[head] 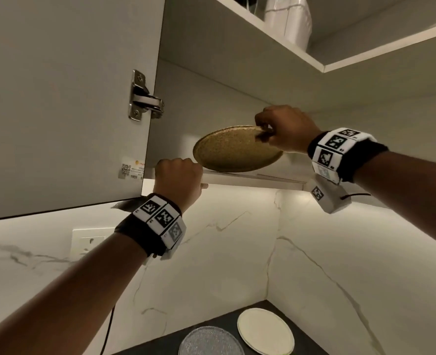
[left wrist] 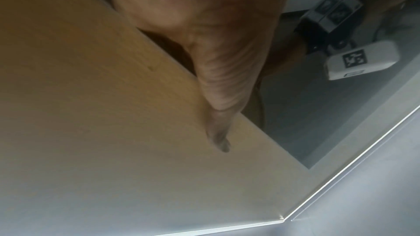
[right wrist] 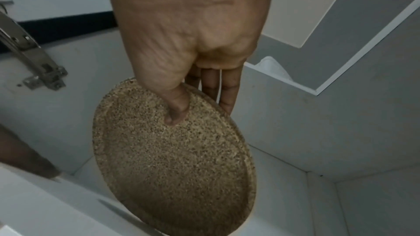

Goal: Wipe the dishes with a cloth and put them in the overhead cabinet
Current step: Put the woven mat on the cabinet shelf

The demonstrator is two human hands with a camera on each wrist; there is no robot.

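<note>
A round speckled brown plate (head: 235, 152) (right wrist: 172, 159) hangs tilted just inside the open overhead cabinet, its lower rim at the bottom shelf (head: 250, 178). My right hand (head: 261, 133) (right wrist: 200, 107) pinches its upper rim, thumb on the face and fingers behind. Left of the plate, my left hand (head: 178, 175) grips the front edge of that shelf. Its fingers curl over the top and the thumb (left wrist: 218, 114) lies flat against the shelf's underside (left wrist: 113, 114). No cloth is in view.
The cabinet door (head: 58, 98) stands open at the left on its steel hinge (head: 145, 98). White containers (head: 288, 19) sit on the upper shelf. Below, on the dark counter (head: 311, 342), lie a white plate (head: 265, 331) and a clear glass plate (head: 210, 342). A wall socket (head: 87, 242) sits at the left.
</note>
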